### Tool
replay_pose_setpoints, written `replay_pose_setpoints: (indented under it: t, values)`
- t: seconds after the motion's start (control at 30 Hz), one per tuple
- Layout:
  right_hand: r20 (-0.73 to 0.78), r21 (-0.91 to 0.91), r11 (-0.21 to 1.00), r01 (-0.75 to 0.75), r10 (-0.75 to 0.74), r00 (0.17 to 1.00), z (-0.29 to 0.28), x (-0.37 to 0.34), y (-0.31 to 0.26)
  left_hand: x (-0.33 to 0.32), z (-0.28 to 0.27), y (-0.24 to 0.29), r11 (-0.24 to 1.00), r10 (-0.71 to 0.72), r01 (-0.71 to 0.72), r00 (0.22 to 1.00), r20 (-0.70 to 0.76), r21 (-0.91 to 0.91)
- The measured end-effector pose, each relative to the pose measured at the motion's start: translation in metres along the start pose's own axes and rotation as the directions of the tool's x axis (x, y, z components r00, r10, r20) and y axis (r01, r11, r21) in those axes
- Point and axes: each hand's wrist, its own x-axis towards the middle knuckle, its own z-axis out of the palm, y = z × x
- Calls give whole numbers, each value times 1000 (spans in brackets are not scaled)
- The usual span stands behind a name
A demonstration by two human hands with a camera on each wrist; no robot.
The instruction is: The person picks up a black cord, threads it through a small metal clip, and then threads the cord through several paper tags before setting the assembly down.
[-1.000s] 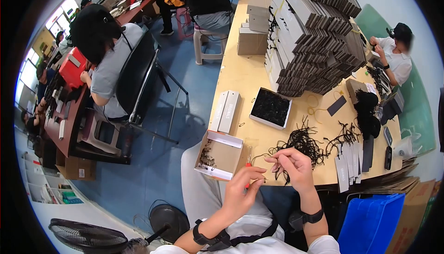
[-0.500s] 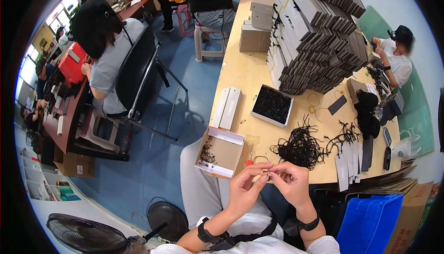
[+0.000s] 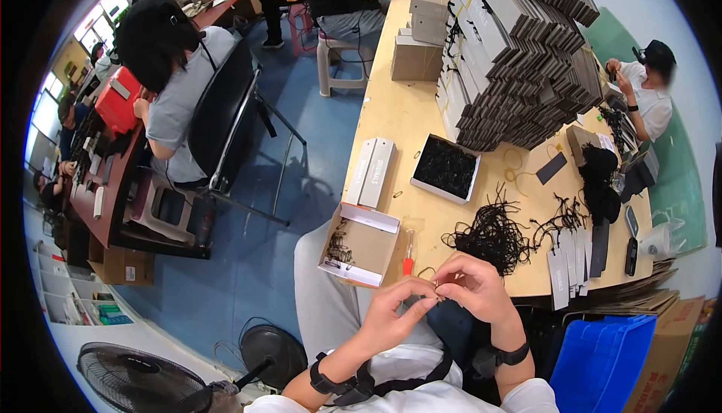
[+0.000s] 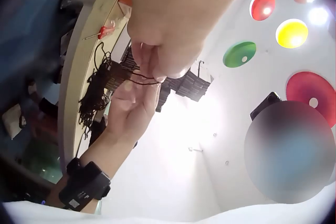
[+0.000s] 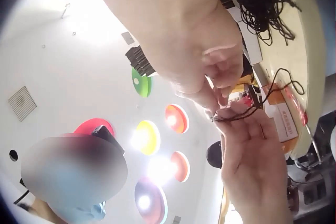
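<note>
A thin dark cord (image 5: 272,94) runs between the two hands in the right wrist view, its loop hanging free; it also shows in the left wrist view as a dark strand (image 4: 143,80). My left hand (image 3: 394,313) pinches it between thumb and forefinger. Facing it, my right hand (image 3: 477,290) pinches at the same spot, the fingertips of both hands nearly touching. Whatever small part lies between the fingertips is mostly hidden. Beyond the hands, a pile of black cords (image 3: 492,234) lies on the table (image 3: 451,242).
An open box with metal rings (image 3: 366,251) stands left of the hands, beside a red-handled tool (image 3: 408,264). Farther back are a box of black cords (image 3: 445,166), white boxes (image 3: 372,172) and tall stacks of grey cards (image 3: 519,75). White tags (image 3: 559,278) lie right.
Both hands have come together from apart, and the fingertips now meet over the cord. The cord earlier stretched from the left of the right hand is drawn in close.
</note>
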Motion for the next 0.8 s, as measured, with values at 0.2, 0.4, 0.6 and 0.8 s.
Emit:
replay_pose_setpoints:
  t: [0.2,0.4,0.6,0.8]
  values:
    - [159,-35,999,-25,31,987,-16,1,3,-2,5,9,973,-187,182,982,-23,-140]
    - [251,-290,952,94,-19,968,-17,4,-19,-1,6,19,971,-163,171,985,-58,168]
    - [223,-308,943,127,-58,973,-17,3,-16,0,13,28,955,-95,122,989,-111,269]
    - [125,-267,959,91,-59,990,-13,-4,-8,1,15,27,937,-48,83,993,-112,339]
